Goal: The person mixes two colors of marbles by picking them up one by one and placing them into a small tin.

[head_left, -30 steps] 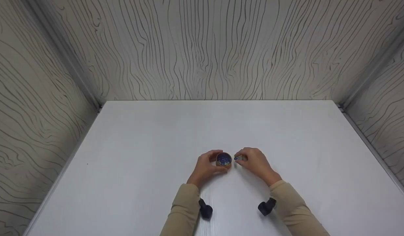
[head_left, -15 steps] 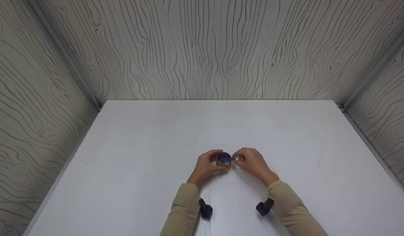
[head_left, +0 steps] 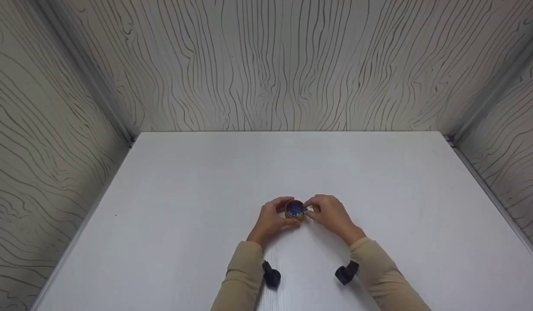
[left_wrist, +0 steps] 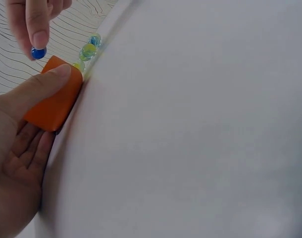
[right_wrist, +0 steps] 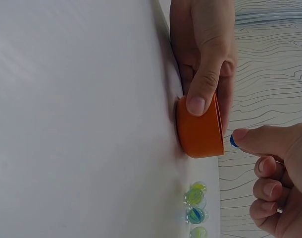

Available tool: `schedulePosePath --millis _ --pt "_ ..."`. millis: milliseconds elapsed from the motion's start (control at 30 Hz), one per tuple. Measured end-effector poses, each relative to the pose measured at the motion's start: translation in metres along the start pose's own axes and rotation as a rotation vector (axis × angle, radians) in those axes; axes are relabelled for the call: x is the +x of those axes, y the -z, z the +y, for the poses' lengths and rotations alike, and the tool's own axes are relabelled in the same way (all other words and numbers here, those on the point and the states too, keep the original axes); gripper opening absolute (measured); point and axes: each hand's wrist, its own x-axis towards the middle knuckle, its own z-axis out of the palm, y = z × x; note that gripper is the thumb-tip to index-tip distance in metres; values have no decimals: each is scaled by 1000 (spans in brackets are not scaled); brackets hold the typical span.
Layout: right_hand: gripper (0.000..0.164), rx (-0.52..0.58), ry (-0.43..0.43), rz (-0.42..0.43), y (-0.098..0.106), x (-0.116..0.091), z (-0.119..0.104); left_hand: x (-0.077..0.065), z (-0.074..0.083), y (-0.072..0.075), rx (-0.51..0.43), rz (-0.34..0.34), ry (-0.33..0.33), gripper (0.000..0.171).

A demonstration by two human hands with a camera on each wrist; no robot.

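My left hand (head_left: 270,221) holds a small orange cup (right_wrist: 200,130) upright on the white table, thumb on one side and fingers on the other. From above, the cup's inside looks dark blue, with blue and greenish marbles (head_left: 295,212) at the bottom. Thumb and fingertip of my right hand (head_left: 332,214) pinch a blue marble (left_wrist: 38,53) just above the rim. Its other fingers curl into the palm, where small clear glints show. Several clear glass marbles (right_wrist: 195,196) with green, yellow and blue swirls lie on the table beside the cup, hidden from the head view.
The white tabletop (head_left: 197,181) spreads around both hands. Wood-grain patterned panels (head_left: 266,65) close off the back and both sides. Black camera mounts (head_left: 272,277) hang from the beige sleeves (head_left: 242,270), low over the table.
My right hand has moved left, bringing the blue marble from beside the cup to its rim. The left hand and the cup have stayed in place.
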Motion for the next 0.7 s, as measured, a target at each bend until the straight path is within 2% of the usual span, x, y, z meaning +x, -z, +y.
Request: schedulePosePath --millis 200,433,700 --pt "12 8 9 -3 -2 0 -3 -1 -2 0 33 -1 -63 64" --pt "13 2 -23 -23 -3 1 -6 0 -1 0 -13 -5 -9 66" --pt "13 -7 -10 -14 -5 1 -7 1 -1 0 -13 -6 -24 65"
